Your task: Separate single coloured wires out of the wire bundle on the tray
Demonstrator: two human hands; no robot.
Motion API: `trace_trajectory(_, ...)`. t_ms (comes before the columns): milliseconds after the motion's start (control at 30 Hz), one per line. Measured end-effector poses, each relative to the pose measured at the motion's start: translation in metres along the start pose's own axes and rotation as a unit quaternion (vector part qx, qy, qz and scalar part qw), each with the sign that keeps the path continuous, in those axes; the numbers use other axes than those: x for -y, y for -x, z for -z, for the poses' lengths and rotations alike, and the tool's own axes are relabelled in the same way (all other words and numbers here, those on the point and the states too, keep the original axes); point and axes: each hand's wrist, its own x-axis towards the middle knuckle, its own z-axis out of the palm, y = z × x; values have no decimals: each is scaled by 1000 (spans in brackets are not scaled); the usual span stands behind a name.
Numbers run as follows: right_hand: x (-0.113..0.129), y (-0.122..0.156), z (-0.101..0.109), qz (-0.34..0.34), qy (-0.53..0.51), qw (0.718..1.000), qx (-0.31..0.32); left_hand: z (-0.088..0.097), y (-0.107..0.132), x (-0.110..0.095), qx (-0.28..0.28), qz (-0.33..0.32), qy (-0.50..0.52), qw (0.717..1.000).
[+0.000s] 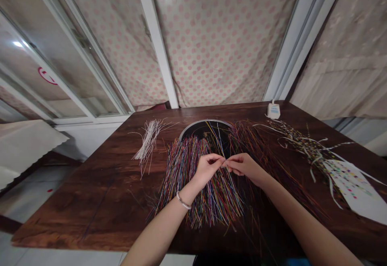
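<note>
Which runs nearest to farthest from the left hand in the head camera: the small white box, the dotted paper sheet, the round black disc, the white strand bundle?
1. Round black disc, just beyond the left hand.
2. White strand bundle, off to its left.
3. Small white box, at the table's far edge, right.
4. Dotted paper sheet, far right.

Left hand (pixel 207 170) and right hand (pixel 244 168) pinching, fingers (pixel 221 161) nearly meeting

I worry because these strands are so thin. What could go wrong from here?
The left hand and right hand pinch fine strands right above the loose multicoloured bundle, so a pull might snag or tangle neighbouring strands. Strands also spread toward the near edge of the wooden table, and could perhaps slide off.
</note>
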Motion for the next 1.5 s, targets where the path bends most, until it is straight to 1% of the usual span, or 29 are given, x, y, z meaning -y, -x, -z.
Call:
trace_trajectory(267, -4, -2, -1, 26, 34, 999, -15, 0, 0, 1, 22, -3, 15, 1000)
trace_trajectory(467, -14, -6, -2, 54, 102, 992, -46, -1, -1, 3, 4, -2, 8, 1000)
trace_trajectory(533, -16, -7, -2, 69, 120, 989, -52, -1, -1, 2, 7, -6, 10, 1000)
trace_trajectory(667, -17, -7, -4, 92, 129, 985, -63, 0, 0, 2, 15, -13, 14, 1000)
trace_trajectory(867, -18, -7, -9, 122, 151, 976, -96, 0, 0, 3, -13, 4, 13, 1000)
trace_trajectory(1000, -18, -7, -9, 124, 151, 977, -81, 0, 0, 1, -19, 11, 31, 999)
trace_trajectory(1167, -16, -4, -11, 117, 170, 977, -61, 7, -1, -1, -76, 3, 70, 995)
trace_trajectory(1333, -15, -2, -13, 106, 191, 975, -43, 17, -5, -3, -111, 0, 100, 989)
trace_trajectory(1500, -15, -3, -11, 101, 210, 972, -20, 16, -6, -1, -131, 3, 115, 985)
